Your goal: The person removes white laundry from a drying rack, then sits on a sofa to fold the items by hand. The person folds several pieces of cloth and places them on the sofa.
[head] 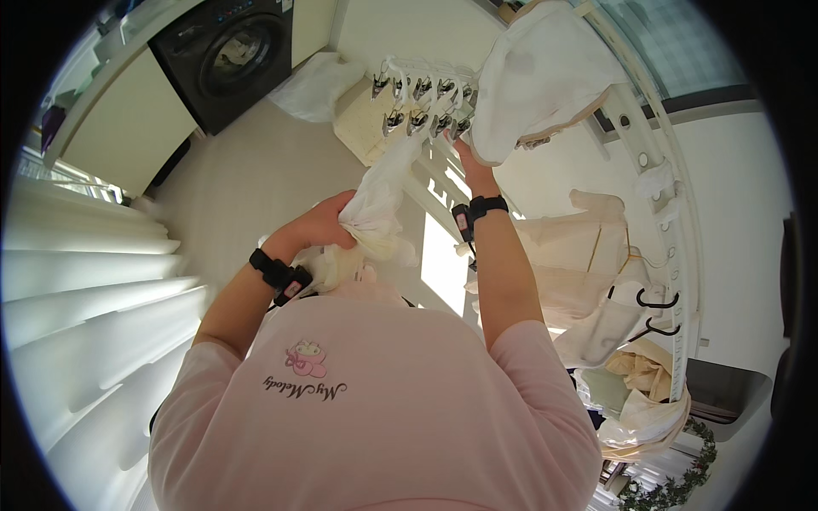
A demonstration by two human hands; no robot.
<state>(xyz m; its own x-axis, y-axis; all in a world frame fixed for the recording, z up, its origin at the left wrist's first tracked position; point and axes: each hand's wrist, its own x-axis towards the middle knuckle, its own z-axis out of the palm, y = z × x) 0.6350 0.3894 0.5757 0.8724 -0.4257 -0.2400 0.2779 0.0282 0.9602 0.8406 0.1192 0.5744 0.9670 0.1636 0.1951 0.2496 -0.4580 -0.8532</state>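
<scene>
My left hand [326,220] grips a bunched white cloth [377,204] that stretches up towards a white clip hanger [425,67] with several metal clips. Whether a clip bites its upper end is hard to see. More pale fabric [332,265] hangs below that hand. My right hand [471,160] is raised at the hanger's near right corner, its fingertips at a metal clip [459,128]. Part of this hand is behind a large white fabric piece with a beige edge [543,76], so its hold is unclear. Black straps with small devices sit on both wrists.
A white rack post [677,255] with black hooks [658,298] stands at right, beside hanging beige garments [569,255] and a laundry basket with clothes [645,428]. A black washing machine [223,57] is at upper left, a white plastic bag [319,86] near it. White curtains [96,268] hang at left.
</scene>
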